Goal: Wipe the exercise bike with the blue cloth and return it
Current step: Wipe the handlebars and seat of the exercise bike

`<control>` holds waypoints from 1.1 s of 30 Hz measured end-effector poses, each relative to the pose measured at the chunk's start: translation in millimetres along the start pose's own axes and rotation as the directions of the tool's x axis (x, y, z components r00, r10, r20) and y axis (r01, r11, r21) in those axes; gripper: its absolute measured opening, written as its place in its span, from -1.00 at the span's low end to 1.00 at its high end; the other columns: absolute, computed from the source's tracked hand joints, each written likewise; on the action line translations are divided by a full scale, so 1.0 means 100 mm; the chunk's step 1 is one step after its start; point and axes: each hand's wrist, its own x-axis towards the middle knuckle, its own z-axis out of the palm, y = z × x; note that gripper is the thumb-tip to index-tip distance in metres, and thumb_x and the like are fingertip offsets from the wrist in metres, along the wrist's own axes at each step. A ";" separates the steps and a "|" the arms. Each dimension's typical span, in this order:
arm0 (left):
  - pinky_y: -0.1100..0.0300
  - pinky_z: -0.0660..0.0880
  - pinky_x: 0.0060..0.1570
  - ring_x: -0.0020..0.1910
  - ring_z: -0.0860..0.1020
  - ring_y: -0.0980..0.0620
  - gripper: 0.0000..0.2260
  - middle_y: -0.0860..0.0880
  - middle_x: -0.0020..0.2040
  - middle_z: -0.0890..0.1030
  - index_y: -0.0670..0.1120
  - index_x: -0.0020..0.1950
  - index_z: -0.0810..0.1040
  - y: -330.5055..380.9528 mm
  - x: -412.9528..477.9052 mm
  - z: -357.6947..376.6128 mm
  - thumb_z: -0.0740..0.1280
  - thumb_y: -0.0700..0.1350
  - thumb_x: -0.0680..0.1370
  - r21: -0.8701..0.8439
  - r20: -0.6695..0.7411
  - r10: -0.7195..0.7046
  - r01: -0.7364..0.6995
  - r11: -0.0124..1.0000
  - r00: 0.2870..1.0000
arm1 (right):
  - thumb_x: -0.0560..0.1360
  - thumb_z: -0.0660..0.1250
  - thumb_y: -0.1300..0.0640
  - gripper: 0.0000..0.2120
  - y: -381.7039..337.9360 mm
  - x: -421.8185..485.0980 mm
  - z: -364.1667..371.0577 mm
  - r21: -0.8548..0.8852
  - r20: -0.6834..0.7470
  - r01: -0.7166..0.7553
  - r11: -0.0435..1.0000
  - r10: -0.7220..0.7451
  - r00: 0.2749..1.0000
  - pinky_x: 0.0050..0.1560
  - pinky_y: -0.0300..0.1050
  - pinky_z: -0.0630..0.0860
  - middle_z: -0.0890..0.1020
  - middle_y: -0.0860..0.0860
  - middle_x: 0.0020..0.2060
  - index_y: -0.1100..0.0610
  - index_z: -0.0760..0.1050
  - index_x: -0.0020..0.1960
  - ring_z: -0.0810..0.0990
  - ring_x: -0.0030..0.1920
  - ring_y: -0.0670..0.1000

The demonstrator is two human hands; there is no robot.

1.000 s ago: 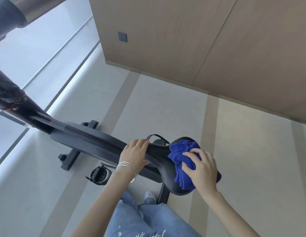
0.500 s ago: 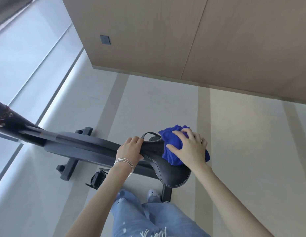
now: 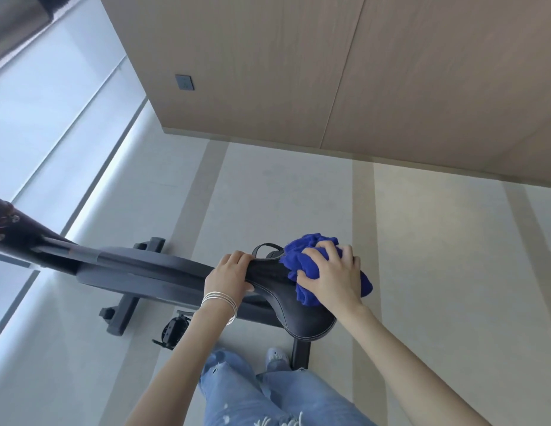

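Right hand [image 3: 332, 279] clamps the bunched blue cloth [image 3: 302, 256] onto the black padded bike saddle [image 3: 277, 290]; left hand [image 3: 229, 273] grips the saddle's nose.

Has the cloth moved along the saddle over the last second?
Yes. The right hand has slid the cloth from the saddle's wide rear toward its far edge near the strap.
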 end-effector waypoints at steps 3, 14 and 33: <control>0.05 0.51 0.07 0.28 0.36 0.02 -0.54 0.07 0.27 0.43 0.03 0.32 0.37 -0.01 -0.01 0.00 0.41 -0.11 0.45 -0.028 -0.009 -0.002 0.002 1.000 1.000 | 0.38 0.26 -0.19 -0.62 -0.08 0.25 -0.04 0.055 0.127 -0.126 0.991 0.118 0.985 0.02 0.08 0.37 0.51 -0.03 0.14 -0.06 0.50 0.14 0.42 0.04 0.18; 0.01 0.48 0.16 0.32 0.32 -0.02 -0.51 0.05 0.32 0.40 -0.02 0.36 0.33 -0.03 -0.08 0.08 0.39 -0.13 0.46 -0.111 -0.042 -0.002 -0.003 0.994 0.999 | 0.25 0.34 -0.10 -0.59 0.03 -0.16 -0.18 0.052 0.074 0.169 0.984 -0.172 0.982 -0.06 0.02 0.42 0.58 -0.04 0.08 0.01 0.52 0.06 0.54 0.03 0.17; 0.06 0.42 0.28 0.41 0.28 0.00 -0.35 0.07 0.48 0.22 -0.01 0.51 0.10 -0.44 -0.22 0.06 0.34 -0.09 0.49 -0.082 0.029 0.043 -0.040 0.996 0.999 | 0.20 0.35 -0.08 -0.64 -0.26 -0.27 -0.24 0.026 0.170 0.533 0.846 -0.529 0.832 -0.15 -0.05 0.49 0.64 -0.08 0.02 -0.05 0.57 -0.02 0.60 -0.07 0.08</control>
